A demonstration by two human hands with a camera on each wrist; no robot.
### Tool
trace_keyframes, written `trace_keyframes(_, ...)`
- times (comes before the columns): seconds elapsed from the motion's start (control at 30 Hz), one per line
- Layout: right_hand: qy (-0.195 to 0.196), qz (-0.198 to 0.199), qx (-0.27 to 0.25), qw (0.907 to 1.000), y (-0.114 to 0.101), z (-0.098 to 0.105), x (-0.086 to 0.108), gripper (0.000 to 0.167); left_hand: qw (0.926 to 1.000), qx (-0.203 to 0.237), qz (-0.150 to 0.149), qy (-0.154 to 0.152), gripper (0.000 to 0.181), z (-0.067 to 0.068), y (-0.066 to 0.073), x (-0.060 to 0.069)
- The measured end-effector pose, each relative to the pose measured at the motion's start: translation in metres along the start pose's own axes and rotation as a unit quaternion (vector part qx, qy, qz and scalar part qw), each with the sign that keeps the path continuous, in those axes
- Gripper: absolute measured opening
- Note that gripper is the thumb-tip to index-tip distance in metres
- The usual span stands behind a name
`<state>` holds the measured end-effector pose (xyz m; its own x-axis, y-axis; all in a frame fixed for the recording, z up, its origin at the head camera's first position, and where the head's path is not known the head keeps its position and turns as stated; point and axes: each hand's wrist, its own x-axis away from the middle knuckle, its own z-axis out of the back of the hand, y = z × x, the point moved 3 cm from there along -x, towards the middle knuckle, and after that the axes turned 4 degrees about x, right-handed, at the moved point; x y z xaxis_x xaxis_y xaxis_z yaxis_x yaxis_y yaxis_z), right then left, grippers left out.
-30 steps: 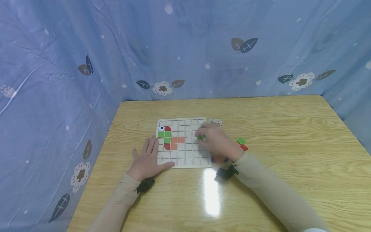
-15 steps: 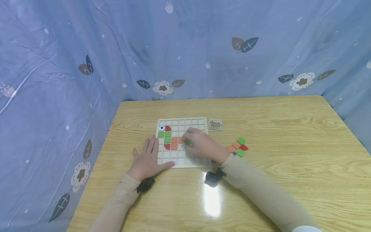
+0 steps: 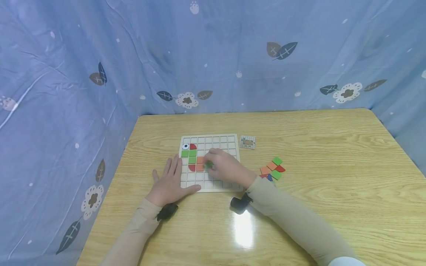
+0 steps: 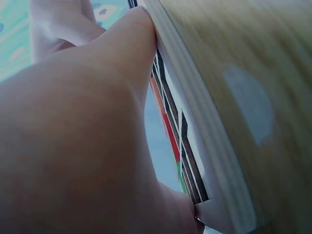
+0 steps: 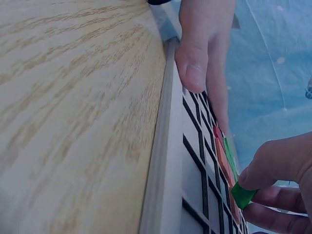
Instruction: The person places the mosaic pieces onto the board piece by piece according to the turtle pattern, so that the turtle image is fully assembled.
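A pale gridded board (image 3: 216, 140) lies on the table. My left hand (image 3: 169, 184) rests at its left edge, fingers straight and thumb spread along the near edge. Over the board's middle, my right hand (image 3: 226, 167) pinches a green tile (image 5: 243, 195) between thumb and fingers, right beside the orange tiles (image 3: 199, 167). Left of these sit green squares (image 3: 192, 160), a lower red rounded tile (image 3: 192, 168), an upper red one (image 3: 193, 146) and a round eye tile (image 3: 185, 146). Part of the orange row is hidden behind the right hand.
Loose green, orange, red and blue tiles (image 3: 276, 174) lie in a cluster right of the board, partly overlapping. A small picture card (image 3: 247, 142) lies by the board's upper right corner. Behind the wooden table (image 3: 316, 147) hangs a blue curtain (image 3: 226, 55).
My right hand has moved left with the green tile, from the board's right side to its middle. The card and loose tiles have come into fuller view. My left hand stays put.
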<state>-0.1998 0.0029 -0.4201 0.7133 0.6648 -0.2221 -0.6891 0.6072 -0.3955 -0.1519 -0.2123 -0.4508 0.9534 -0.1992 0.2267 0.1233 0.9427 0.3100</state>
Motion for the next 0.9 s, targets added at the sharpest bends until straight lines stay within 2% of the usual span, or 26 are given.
trace_keyframes(0.37, -0.037, -0.036, -0.009, 0.9986, 0.0018, -0.0064, -0.0014, 0.021, 1.0, 0.001, 0.002, -0.002, 0.128, 0.0005, 0.0004, -0.0004)
trace_keyframes(0.63, -0.026, -0.018, -0.009, 0.9995, 0.0032, -0.0101, -0.002, 0.022, 1.0, 0.003, 0.001, -0.003, 0.128, -0.0004, -0.0002, -0.0003)
trace_keyframes(0.9, -0.036, -0.011, 0.011, 0.9992, 0.0019, -0.0089, -0.0009, 0.021, 1.0, 0.004, 0.001, -0.003, 0.127, 0.0008, 0.0007, 0.0006)
